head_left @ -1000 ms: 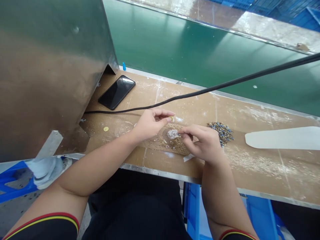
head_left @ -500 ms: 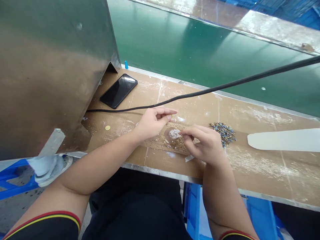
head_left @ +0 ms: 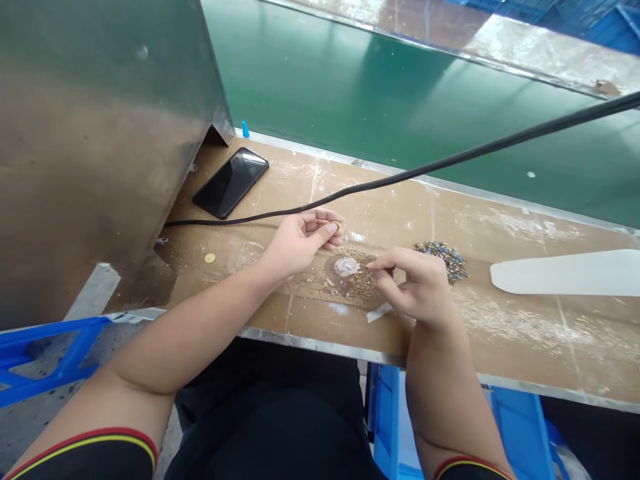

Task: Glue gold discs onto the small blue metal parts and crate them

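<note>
My left hand is closed in a pinch on a small yellow disc, held just above the bench. Beside it sits a small round dish of whitish, gel-like paste, with tiny brass-coloured bits scattered around. My right hand is to the right of the paste, thumb and forefinger pressed together. Something thin seems to show at those fingertips, too small to name. Just behind the right hand lies a heap of small blue and brass-coloured parts. Another yellow disc rests on the bench at left.
A black phone lies at the back left, beside a large metal housing. A black cable crosses over the cardboard-covered bench. At right lies a white flat blade-shaped piece. Beyond runs a green surface.
My right hand has drawn back to the right, off the paste. My left fingers have curled and turned, so the yellow disc shows more clearly. The view has shifted slightly.
</note>
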Action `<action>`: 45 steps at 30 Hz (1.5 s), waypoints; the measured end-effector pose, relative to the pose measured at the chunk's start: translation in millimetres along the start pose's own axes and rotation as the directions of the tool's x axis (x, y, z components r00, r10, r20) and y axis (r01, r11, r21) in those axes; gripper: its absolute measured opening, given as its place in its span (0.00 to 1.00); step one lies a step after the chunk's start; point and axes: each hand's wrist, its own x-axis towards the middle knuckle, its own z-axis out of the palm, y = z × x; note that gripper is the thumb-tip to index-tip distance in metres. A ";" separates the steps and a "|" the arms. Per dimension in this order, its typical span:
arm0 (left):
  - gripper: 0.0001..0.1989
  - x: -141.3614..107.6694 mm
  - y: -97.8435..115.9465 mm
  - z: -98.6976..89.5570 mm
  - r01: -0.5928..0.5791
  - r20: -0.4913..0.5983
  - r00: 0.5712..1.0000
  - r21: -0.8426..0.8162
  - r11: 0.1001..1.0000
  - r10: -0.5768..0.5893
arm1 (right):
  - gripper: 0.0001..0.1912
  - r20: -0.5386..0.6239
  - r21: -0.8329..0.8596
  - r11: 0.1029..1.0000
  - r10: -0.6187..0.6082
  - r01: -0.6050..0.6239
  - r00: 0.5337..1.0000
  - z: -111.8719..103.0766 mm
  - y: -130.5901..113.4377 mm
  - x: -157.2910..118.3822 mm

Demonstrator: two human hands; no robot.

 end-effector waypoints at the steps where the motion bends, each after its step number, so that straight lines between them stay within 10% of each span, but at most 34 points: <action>1: 0.05 0.1 0.0 -0.5 -0.003 0.006 1.000 0.003 1.000 0.003 | 0.08 0.016 0.000 1.000 -0.006 0.006 1.000 0.4 0.1 0.0; 27: 0.09 1.2 -0.3 1.3 -0.004 -0.072 0.997 0.108 0.994 0.012 | 0.10 0.063 -0.013 1.000 -0.014 0.015 0.998 1.1 -6.7 2.3; 45: 0.19 -11.6 4.5 12.6 0.146 0.044 0.989 -0.179 0.973 -0.140 | 0.11 -0.350 0.114 0.994 0.036 0.004 0.936 34.7 -26.3 10.8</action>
